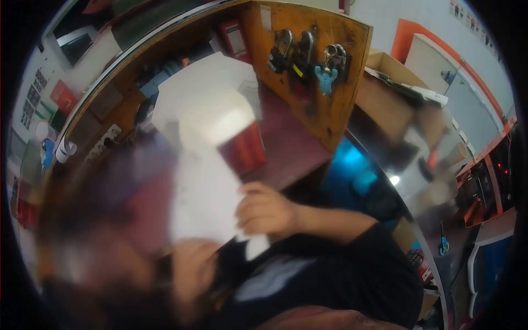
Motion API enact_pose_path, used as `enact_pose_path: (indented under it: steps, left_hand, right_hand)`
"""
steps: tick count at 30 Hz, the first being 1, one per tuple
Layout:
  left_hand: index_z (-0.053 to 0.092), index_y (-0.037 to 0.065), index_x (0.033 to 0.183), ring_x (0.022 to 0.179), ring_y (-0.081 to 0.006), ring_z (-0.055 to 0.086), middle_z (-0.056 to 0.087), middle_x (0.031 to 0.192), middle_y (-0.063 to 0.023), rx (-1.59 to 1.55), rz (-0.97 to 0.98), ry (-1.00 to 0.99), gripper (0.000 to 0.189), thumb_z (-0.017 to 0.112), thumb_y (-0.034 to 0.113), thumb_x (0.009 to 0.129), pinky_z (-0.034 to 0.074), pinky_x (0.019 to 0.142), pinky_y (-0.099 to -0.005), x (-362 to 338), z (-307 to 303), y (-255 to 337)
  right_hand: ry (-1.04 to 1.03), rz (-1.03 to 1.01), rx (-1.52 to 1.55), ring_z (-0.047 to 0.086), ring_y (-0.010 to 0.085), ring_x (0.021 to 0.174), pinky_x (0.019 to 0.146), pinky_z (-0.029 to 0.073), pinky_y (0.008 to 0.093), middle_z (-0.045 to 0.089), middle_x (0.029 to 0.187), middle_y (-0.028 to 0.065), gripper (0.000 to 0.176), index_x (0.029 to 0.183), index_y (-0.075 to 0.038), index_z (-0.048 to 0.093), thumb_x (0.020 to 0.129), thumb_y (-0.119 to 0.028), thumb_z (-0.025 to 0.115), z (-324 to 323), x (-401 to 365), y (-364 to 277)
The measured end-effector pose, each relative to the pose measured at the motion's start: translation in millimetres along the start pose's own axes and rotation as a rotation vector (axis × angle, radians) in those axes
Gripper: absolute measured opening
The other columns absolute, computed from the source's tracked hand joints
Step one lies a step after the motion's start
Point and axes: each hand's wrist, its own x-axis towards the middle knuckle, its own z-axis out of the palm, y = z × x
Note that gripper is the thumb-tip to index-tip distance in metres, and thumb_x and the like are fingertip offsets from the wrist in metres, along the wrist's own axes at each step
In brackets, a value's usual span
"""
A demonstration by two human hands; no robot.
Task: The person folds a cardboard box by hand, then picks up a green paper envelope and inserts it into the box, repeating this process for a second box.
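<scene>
A white sheet [201, 192], which looks like paper, stands in front of my chest. My right hand [267, 212] is closed on its right edge, fingers bent over the front, with a white corner sticking out below. At the lower edge of the sheet my left hand [192, 267] is blurred, its fingers curled against it. Beyond the sheet lies a larger pale, angular sheet-like piece [206, 91], partly overlapped by it. A red block-like thing [247, 148] shows beside the two.
A wooden panel [324, 115] rises at the back, with padlocks [302, 52] and a blue figure-shaped tag [326, 80] hanging on it. An open cardboard box [385, 102] stands to the right. Blue-handled scissors [443, 245] lie at far right. The lower left is blurred.
</scene>
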Motion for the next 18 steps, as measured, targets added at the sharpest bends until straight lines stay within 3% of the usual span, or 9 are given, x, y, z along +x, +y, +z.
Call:
enact_pose_path:
  steps: [2, 5, 9, 13, 14, 18]
  left_hand:
    - [0.07, 0.002, 0.096, 0.083, -0.0371, 0.064, 0.068, 0.092, -0.0181, -0.141, -0.034, -0.048, 0.015, 0.063, 0.008, 0.084, 0.048, 0.075, -0.0443, -16.4, 3.5, -5.1]
    - [0.07, 0.0, 0.093, 0.08, -0.0375, 0.064, 0.068, 0.089, -0.0191, -0.252, -0.189, -0.159, 0.016, 0.061, 0.012, 0.086, 0.049, 0.073, -0.0429, -34.7, -0.4, -19.6]
    - [0.07, -0.005, 0.097, 0.08, -0.0336, 0.065, 0.069, 0.091, -0.0202, -0.571, -0.328, -0.014, 0.024, 0.055, 0.015, 0.094, 0.05, 0.074, -0.042, -45.2, 4.3, -23.3]
    - [0.069, -0.005, 0.107, 0.093, -0.0341, 0.066, 0.07, 0.103, -0.0207, -0.363, -0.251, 0.161, 0.027, 0.056, 0.016, 0.096, 0.049, 0.085, -0.0439, -59.7, 16.4, -36.3]
    - [0.068, -0.004, 0.111, 0.101, -0.036, 0.064, 0.069, 0.109, -0.0205, -0.237, -0.228, 0.117, 0.028, 0.057, 0.016, 0.095, 0.047, 0.091, -0.0447, -63.3, 15.8, -42.8]
    - [0.069, -0.003, 0.109, 0.104, -0.0367, 0.064, 0.069, 0.111, -0.0197, -0.262, -0.248, 0.198, 0.026, 0.059, 0.015, 0.094, 0.046, 0.096, -0.0448, -42.7, 11.4, -27.4]
  right_hand:
    - [0.163, -0.02, 0.085, 0.064, 0.0232, 0.084, 0.1, 0.045, 0.049, 0.062, 0.081, 0.0025, 0.017, 0.079, -0.012, 0.056, 0.078, -0.003, 0.071, 11.3, -2.8, -3.1]
    - [0.256, -0.018, 0.211, 0.061, 0.0258, 0.083, 0.096, 0.044, 0.0476, 0.059, 0.081, 0.0042, 0.019, 0.082, -0.011, 0.056, 0.077, -0.01, 0.074, 18.3, 0.2, -7.5]
    - [0.197, -0.006, 0.293, 0.056, 0.028, 0.081, 0.092, 0.041, 0.0455, 0.054, 0.083, 0.0054, 0.028, 0.086, -0.011, 0.056, 0.073, -0.018, 0.079, 27.0, 10.6, -18.1]
    - [0.206, -0.035, 0.136, 0.054, 0.0284, 0.084, 0.091, 0.041, 0.0446, 0.054, 0.088, 0.0053, 0.027, 0.088, -0.012, 0.06, 0.071, -0.018, 0.079, 43.9, 39.3, -22.6]
    - [0.187, -0.036, 0.084, 0.054, 0.0282, 0.085, 0.091, 0.041, 0.0445, 0.054, 0.089, 0.0054, 0.025, 0.088, -0.012, 0.061, 0.071, -0.017, 0.079, 45.7, 44.8, -18.7]
    - [0.082, 0.018, 0.055, 0.054, 0.0282, 0.098, 0.094, 0.04, 0.0449, 0.057, 0.1, 0.0075, 0.015, 0.091, -0.013, 0.068, 0.078, -0.017, 0.073, 45.8, 56.1, -17.2]
